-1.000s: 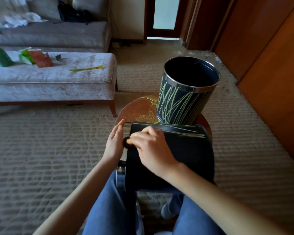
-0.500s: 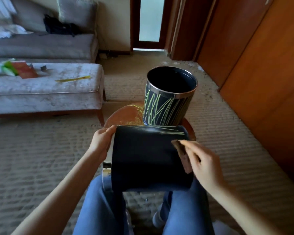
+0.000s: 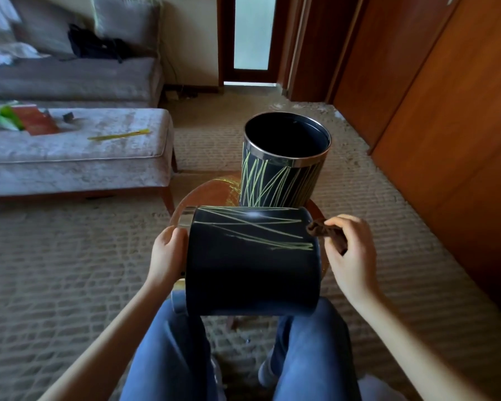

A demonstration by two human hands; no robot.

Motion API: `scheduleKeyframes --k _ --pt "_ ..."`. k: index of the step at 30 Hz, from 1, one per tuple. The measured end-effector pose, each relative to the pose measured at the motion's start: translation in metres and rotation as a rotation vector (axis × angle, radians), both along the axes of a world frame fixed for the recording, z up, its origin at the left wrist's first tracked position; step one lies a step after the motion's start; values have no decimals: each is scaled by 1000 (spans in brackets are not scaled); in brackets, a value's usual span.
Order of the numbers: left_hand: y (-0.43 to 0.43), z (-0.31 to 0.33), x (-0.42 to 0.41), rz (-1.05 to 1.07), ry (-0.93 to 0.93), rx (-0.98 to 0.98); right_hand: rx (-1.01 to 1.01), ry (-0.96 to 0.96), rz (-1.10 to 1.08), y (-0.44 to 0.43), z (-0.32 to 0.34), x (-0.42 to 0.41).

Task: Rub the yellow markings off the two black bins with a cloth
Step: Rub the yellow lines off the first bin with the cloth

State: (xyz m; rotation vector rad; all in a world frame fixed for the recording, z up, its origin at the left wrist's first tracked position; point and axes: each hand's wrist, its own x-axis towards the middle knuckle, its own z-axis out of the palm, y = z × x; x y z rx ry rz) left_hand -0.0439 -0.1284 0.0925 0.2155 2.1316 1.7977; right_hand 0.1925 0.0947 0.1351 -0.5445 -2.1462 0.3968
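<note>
Near bin (image 3: 252, 273) lies on its side across my legs (image 3: 168, 357), long axis running left–right. Chrome rim (image 3: 185, 219) and open mouth point left, closed base points right.

Left hand (image 3: 167, 256) grips the rim end. Thumb is on the outer wall, the other fingers are out of sight past the edge, probably inside. Right hand (image 3: 350, 253) sits just off the base end, fingers curled, pinching a bunched brown cloth (image 3: 323, 231). Cloth touches or nearly touches the upper right corner of the wall; can't tell which.

Key geometry: the yellow lines (image 3: 261, 231) sit on the far upper band of the wall, away from me. They run mostly along the long axis and converge toward the base end. The near half of the visible wall looks clean. So the cloth is at the end where the lines bunch up, and the right hand is the nearer one.

The stroke should go right to left along the axis, following the lines. Left hand braces against that push so the bin doesn't slide or roll off my legs.

Far bin (image 3: 281, 180) stands upright on the round table (image 3: 211, 192) just beyond, mouth up. Its wall is covered in yellow streaks and neither hand is on it.

Judgement: first bin partly done, second not started.
</note>
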Motion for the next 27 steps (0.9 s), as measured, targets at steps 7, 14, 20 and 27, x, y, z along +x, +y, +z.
scheduleKeyframes --k 7,14,20,27 --pt "17 6 -23 -119 94 -62 121 -233 133 -9 -26 -4" --pt "16 -2 -32 -159 93 -75 244 -216 210 -27 -49 36" --pt "12 0 -25 -179 86 -64 148 -313 158 7 -16 -36" --pt "23 6 -38 -157 -7 -80 259 -250 151 -30 -34 -3"
